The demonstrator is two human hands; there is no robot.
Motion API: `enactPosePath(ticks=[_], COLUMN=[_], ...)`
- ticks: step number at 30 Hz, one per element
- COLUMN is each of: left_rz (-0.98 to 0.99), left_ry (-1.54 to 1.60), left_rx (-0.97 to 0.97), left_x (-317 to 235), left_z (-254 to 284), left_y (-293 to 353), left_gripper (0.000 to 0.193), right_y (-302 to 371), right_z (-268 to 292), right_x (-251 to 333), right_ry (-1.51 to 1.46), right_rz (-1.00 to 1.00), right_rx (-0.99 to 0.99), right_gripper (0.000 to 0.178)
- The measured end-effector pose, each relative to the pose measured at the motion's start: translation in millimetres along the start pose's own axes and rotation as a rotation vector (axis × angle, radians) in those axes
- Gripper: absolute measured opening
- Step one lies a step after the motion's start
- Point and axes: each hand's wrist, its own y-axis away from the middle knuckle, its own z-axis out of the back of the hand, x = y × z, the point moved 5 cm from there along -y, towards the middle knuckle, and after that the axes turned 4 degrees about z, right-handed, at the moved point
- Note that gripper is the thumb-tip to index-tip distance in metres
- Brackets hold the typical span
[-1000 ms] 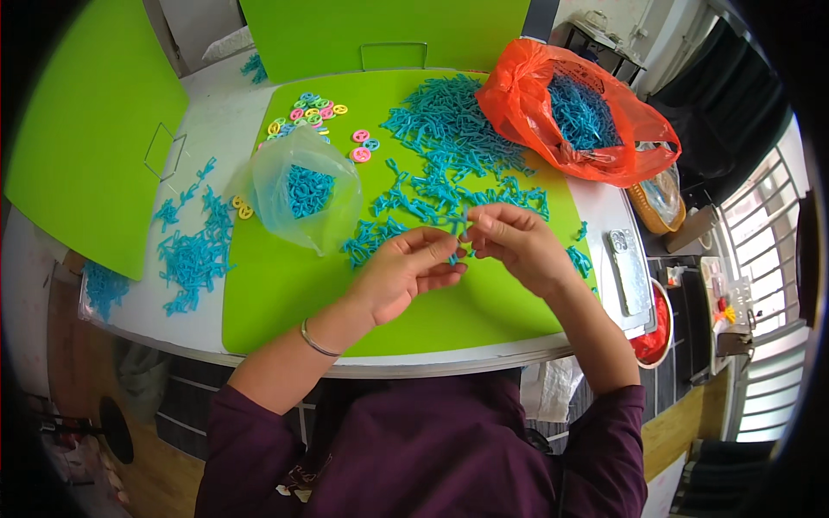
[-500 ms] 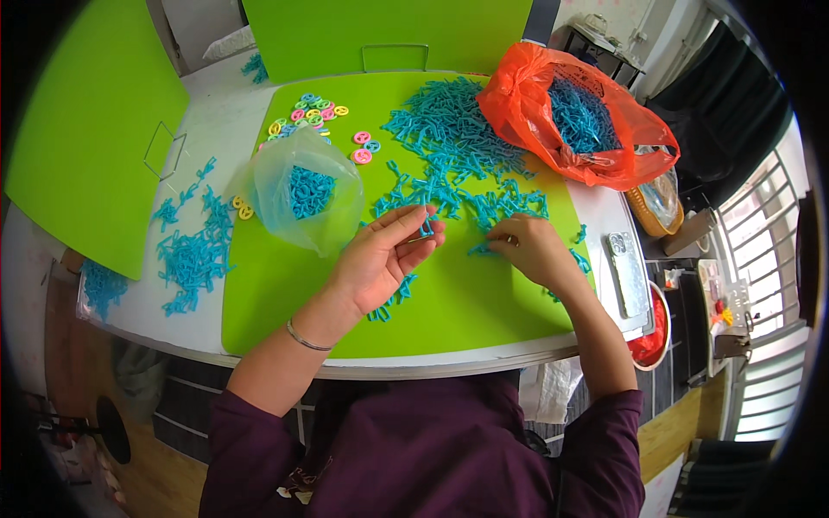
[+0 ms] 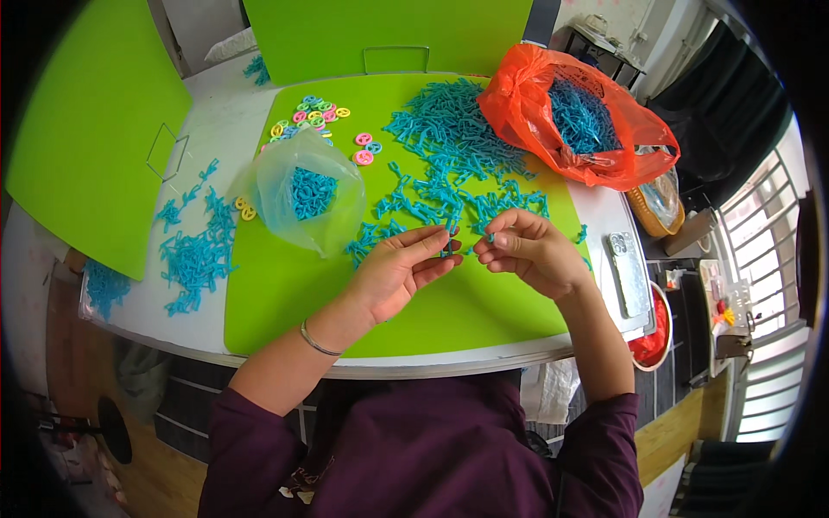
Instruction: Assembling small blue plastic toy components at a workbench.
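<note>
My left hand (image 3: 399, 274), closed at the fingertips, holds a small blue plastic piece (image 3: 449, 228) upright between thumb and fingers. Facing it, my right hand (image 3: 542, 252) pinches another blue plastic piece (image 3: 491, 238), mostly hidden by the fingers. A short gap separates the two hands, which are raised over the green mat (image 3: 484, 319). Loose blue pieces (image 3: 436, 190) lie just beyond them, running back into a thick heap (image 3: 453, 116). A translucent bag (image 3: 341, 216), left of my left hand, has small blue parts inside.
A red plastic bag (image 3: 518, 95) full of blue pieces stands at the back right. Colourful round parts (image 3: 363, 158) lie behind the translucent bag. More blue pieces (image 3: 194, 255) cover the white tabletop at left. A phone (image 3: 629, 272) rests near the right edge.
My right hand has lifted from the loose pieces and come inward, now with a blue piece in its fingertips. My left hand has shifted slightly right and nearer, still gripping its piece.
</note>
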Motion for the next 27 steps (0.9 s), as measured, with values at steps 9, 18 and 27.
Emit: enactPosePath(ticks=[9, 18, 27], left_rz=[0.011, -0.013, -0.287], left_ry=[-0.008, -0.023, -0.362], left_rx=[0.017, 0.062, -0.065], left_x=[2, 8, 0], left_z=[-4, 1, -3], left_y=[3, -2, 2], left_gripper=[0.016, 0.018, 0.018], right_y=[-3, -8, -3], right_z=[-9, -8, -17], right_x=[-13, -26, -20], right_ry=[0.153, 0.074, 0.218], right_rz=[0.201, 0.147, 0.197], right_rx=[-0.085, -0.088, -0.129], right_gripper=[0.014, 0.009, 0.010])
